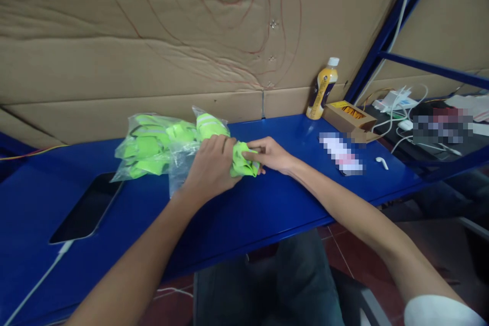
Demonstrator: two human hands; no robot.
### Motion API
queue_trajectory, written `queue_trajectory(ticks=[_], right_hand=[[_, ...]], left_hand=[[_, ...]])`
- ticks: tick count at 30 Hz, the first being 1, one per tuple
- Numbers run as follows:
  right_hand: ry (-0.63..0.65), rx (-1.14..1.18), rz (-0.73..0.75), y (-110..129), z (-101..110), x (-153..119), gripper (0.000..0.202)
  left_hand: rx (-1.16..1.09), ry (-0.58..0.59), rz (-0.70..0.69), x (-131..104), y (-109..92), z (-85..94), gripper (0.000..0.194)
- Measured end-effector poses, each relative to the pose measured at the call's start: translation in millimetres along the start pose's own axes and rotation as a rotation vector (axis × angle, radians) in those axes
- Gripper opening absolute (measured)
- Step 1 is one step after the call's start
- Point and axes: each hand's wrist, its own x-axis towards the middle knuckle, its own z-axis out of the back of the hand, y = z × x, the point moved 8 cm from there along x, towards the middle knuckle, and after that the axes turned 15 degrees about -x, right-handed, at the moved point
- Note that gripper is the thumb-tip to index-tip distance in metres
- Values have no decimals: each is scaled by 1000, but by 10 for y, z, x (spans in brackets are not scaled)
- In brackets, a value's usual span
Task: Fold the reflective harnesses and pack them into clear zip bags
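Observation:
Both of my hands meet over the table at a bunched neon-green fabric strip (245, 160). My left hand (214, 160) is closed round its left side, with a clear plastic bag (179, 160) showing under and beside that hand. The fingers of my right hand (269, 154) pinch the strip's right edge. Left of my hands lies a clear bag filled with several neon-green pieces (148, 145). Another bagged green roll with a pale reflective stripe (209, 125) stands just behind my left hand.
On the blue table (263, 209), a phone (87, 209) with a white cable lies at the left. Toward the right are a yellow drink bottle (323, 89), an opened cardboard box (349, 117), a blurred-out flat item (341, 154) and a white earbud (382, 163). A cardboard wall (171, 71) rises behind.

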Motion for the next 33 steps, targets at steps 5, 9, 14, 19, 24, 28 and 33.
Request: queue_trajectory(ticks=[5, 9, 14, 19, 24, 28, 33], right_hand=[[-283, -259, 99, 75, -32, -24, 14], [-185, 234, -60, 61, -12, -38, 27], [-25, 375, 29, 378, 95, -100, 52], [-205, 51, 158, 349, 5, -87, 34], [-435, -225, 209, 247, -55, -120, 21], [-378, -267, 250, 381, -7, -156, 10], [-264, -326, 415, 663, 70, -241, 12]], left_hand=[[66, 25, -26, 23, -227, -52, 34], [37, -104, 26, 23, -110, 94, 45], [-76, -266, 112, -36, 85, 322, 65], [-37, -159, 48, -16, -126, 198, 55], [-6, -43, 29, 15, -248, 16, 26], [-86, -162, 90, 18, -95, 131, 39], [-134, -286, 150, -25, 54, 300, 54]])
